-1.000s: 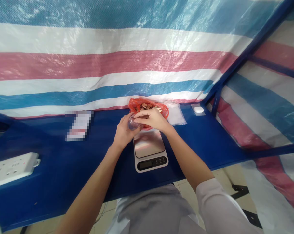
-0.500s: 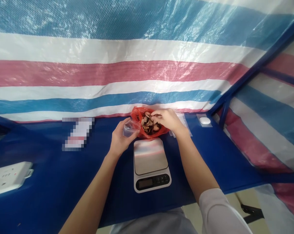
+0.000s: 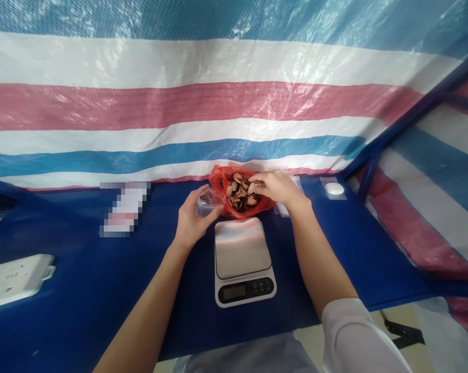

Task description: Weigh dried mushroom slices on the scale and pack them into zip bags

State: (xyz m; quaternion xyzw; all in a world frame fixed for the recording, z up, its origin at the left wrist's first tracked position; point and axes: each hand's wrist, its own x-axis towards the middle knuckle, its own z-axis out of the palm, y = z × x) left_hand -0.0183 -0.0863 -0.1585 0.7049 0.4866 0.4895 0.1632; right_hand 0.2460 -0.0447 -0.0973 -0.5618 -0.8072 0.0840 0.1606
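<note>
left hand [image 3: 193,220] grip holds a clear cup [image 3: 208,201]; right hand [image 3: 275,187] grip pinches pieces in the red bag [image 3: 239,196].

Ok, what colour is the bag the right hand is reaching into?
Red. The thin plastic bag under the right hand shows best in the head view.

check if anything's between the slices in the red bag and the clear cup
Nothing visible beyond the crumpled rim of the red bag. The right hand touches the slices inside it; the left hand holds the clear cup beside that rim.
</note>
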